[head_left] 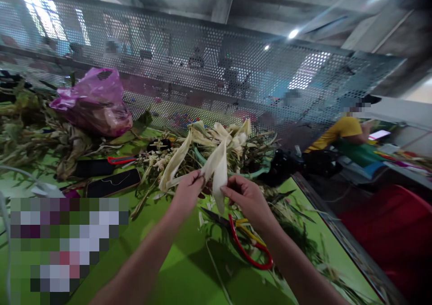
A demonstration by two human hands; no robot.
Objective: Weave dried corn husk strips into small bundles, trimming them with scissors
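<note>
Forearms (145, 253): bare, both reaching in from the bottom edge over the green tabletop (182, 260).
White cord (216, 264): lies on the table between the forearms, nearer the camera than either hand.
Scissors (233, 230): red-and-yellow handles, just on the near side of the right hand — blades pointing toward the left hand.
Green leaf scraps (299, 237): strewn beyond the right forearm, out to the table's edge.
Left hand (189, 188): thumb and fingers closed in a pinch on the corn husk.
Right hand (245, 192): fingers curled, a fingertip touching the husk's edge; I cannot tell whether it grips.
Corn husk (220, 174): pale and folded, between the two hands, its narrow end hanging down beside the right fingertips.
Smartphone (113, 183): dark, flat on the table to the left of the left hand, a thin cord across it.
Utility knife (120, 160): red, just past the phone from the left hand.
Husk pile (232, 131): pale husks and dry stalks heaped directly beyond both hands.
Plastic bag (97, 102): purple, well beyond the left hand — contents blurred.
Person in yellow (342, 131): seated far beyond the right hand.
Perforated metal screen (202, 70): slants across behind the pile.
</note>
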